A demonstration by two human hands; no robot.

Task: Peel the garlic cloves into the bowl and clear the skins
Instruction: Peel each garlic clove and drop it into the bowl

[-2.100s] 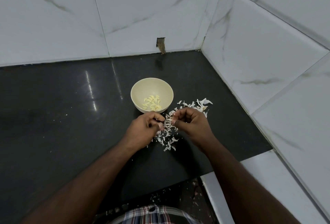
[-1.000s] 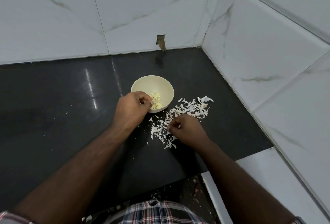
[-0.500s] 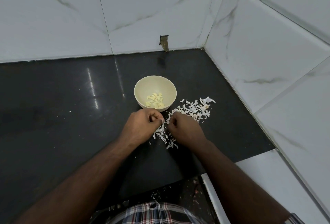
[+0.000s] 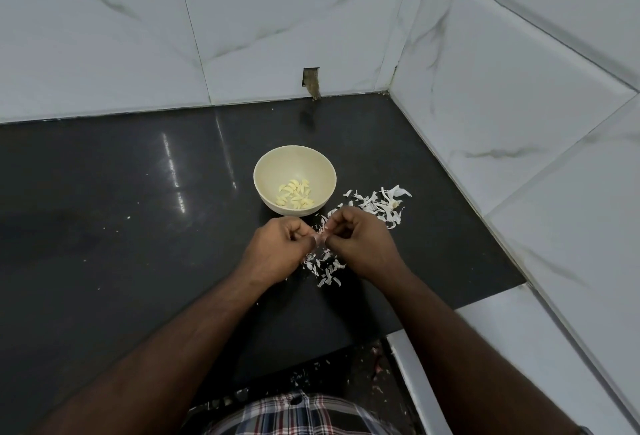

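Observation:
A cream bowl (image 4: 263,171) stands on the black counter with several peeled garlic cloves (image 4: 296,199) in its bottom. Just in front of it my left hand (image 4: 277,252) and my right hand (image 4: 363,244) meet, fingertips together, pinching one small garlic clove (image 4: 320,237) between them. The clove is mostly hidden by my fingers. White garlic skins (image 4: 381,207) lie scattered to the right of the bowl and under my hands (image 4: 325,270).
The black counter (image 4: 121,226) ends at white marble-look tiled walls at the back and right. A small hole in the back wall (image 4: 311,78) sits above the counter. Skin scraps litter the floor (image 4: 346,372) past the counter's front edge.
My left hand went to the bowl and came back. My right hand dropped onto the skins, then rose. Both now meet again, pinching a clove.

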